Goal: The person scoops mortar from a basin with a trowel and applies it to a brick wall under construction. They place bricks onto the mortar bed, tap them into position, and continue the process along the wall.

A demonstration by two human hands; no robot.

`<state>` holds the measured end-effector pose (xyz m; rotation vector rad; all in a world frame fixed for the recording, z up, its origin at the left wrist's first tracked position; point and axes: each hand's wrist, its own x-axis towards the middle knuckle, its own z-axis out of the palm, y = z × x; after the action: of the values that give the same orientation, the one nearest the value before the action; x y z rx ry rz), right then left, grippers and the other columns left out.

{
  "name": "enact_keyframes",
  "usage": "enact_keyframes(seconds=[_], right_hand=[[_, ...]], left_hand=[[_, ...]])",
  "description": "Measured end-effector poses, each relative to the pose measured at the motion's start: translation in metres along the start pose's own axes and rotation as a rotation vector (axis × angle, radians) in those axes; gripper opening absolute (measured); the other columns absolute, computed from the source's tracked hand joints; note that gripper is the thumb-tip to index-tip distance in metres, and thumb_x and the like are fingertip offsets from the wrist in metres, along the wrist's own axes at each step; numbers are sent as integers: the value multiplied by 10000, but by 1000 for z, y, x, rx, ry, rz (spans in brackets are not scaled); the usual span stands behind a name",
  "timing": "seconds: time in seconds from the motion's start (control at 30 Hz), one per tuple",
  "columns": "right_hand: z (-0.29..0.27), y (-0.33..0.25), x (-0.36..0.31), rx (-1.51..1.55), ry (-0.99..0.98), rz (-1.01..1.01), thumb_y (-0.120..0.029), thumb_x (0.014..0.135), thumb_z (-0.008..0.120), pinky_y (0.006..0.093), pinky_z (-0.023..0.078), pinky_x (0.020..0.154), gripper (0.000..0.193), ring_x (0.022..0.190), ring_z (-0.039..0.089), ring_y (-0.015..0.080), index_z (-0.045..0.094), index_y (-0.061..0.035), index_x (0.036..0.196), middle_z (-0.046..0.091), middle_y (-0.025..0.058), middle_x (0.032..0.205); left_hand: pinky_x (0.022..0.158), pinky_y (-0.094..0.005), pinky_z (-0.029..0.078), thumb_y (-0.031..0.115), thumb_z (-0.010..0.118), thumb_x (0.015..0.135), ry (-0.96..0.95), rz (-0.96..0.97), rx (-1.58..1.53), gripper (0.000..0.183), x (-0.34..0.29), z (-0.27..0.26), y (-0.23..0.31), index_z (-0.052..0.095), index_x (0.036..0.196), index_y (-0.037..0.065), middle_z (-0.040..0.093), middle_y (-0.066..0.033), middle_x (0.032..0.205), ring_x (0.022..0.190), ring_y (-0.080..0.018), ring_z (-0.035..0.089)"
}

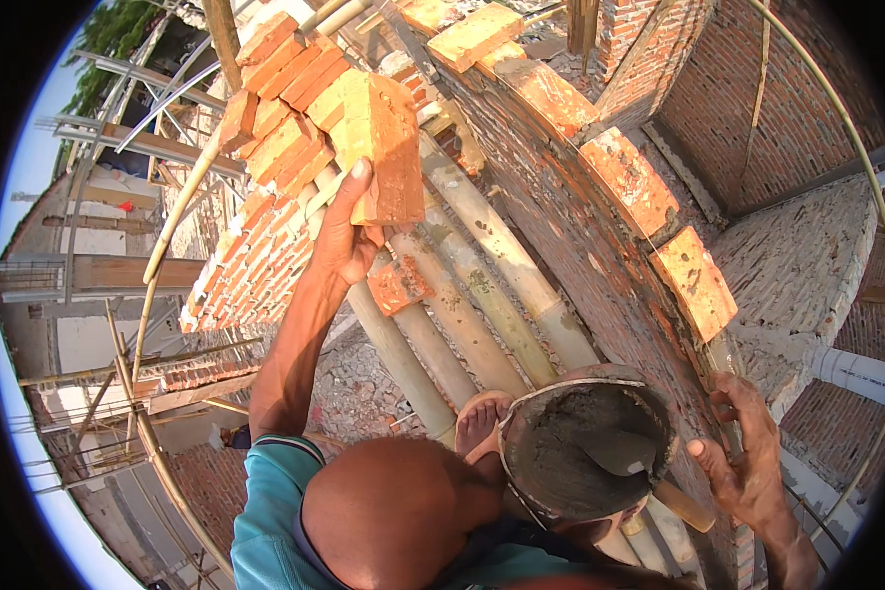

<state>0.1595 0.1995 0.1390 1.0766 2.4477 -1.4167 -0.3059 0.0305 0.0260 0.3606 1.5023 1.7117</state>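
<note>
- The left hand (342, 231), just above the middle of the frame, grips an orange brick (383, 138) from below; its fingers wrap the brick's lower left edge, thumb pressed up along the near face.
- That brick sits at the right edge of a loose stack of bricks (280, 108) in the upper left, resting on bamboo scaffold poles (462, 295) that run diagonally down the centre.
- The right hand (742, 457), at the lower right, rests on the top of the brick wall (600, 265), fingers loosely curled and holding nothing that I can see.
- A round pan of grey mortar (585, 442) sits in the lower centre with a trowel (624, 454) lying in it, its handle pointing to the lower right.
- Freshly laid bricks (627, 182) line the wall's top course, curving from top centre toward the right.
- A bare foot (480, 421) stands on the poles beside the pan, and a small brick fragment (396, 285) lies on them below the left hand.
- To lift well, I judge the hand should close firmly around the brick's middle before pulling, since a hold at the corner could let it tip.
- Drawing it straight out, without dragging on neighbours, seems wise; the stack looks unsteady.
- Keeping the right hand braced on the wall would likely help balance on the rounded poles.
</note>
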Motion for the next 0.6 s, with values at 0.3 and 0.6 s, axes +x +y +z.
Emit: enact_keyframes(seconds=[0.3, 0.6], right_hand=[[3, 45, 80, 1068, 329, -432, -526, 956, 682, 450, 444, 1128, 881, 1335, 557, 285, 317, -58, 1606, 556, 195, 1419], [-42, 220, 7, -165, 566, 28, -401, 649, 875, 474, 597, 920, 858, 962, 752, 381, 631, 57, 1332, 747, 245, 1071]], left_hand=[[1008, -352, 499, 849, 533, 922, -854, 168, 586, 1005, -64, 271, -31, 627, 1323, -68, 691, -111, 1135, 1111, -183, 642], [1181, -467, 387, 681, 306, 1079, -811, 29, 1034, 872, -101, 270, 23, 486, 1528, -44, 538, -217, 1530, 1453, -330, 478]])
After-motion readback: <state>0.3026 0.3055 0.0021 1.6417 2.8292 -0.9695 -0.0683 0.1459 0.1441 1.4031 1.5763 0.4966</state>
